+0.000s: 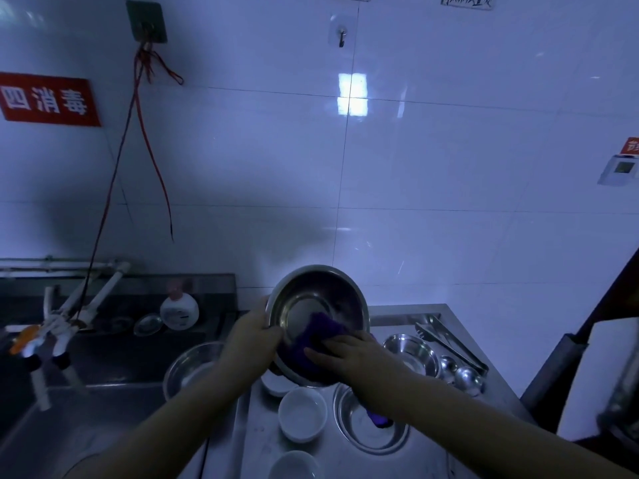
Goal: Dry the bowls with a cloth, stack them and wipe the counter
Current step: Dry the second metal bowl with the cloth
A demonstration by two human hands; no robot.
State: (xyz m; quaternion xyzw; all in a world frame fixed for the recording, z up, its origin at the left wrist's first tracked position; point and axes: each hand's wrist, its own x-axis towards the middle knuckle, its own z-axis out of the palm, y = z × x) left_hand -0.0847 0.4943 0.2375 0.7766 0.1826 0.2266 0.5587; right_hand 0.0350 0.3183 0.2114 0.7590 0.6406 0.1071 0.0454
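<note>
A large steel bowl is held up and tilted toward me above the counter. My left hand grips its left rim. My right hand presses a purple cloth into the bowl's lower inside, and the cloth's tail hangs down under my wrist. On the steel counter below stand white ceramic bowls, a shallow steel bowl and a smaller steel bowl. Another steel bowl sits at the sink's edge.
A sink with taps and a white soap bottle lies to the left. Tongs and steel ladles lie at the counter's right. A white box stands at far right. The tiled wall is close behind.
</note>
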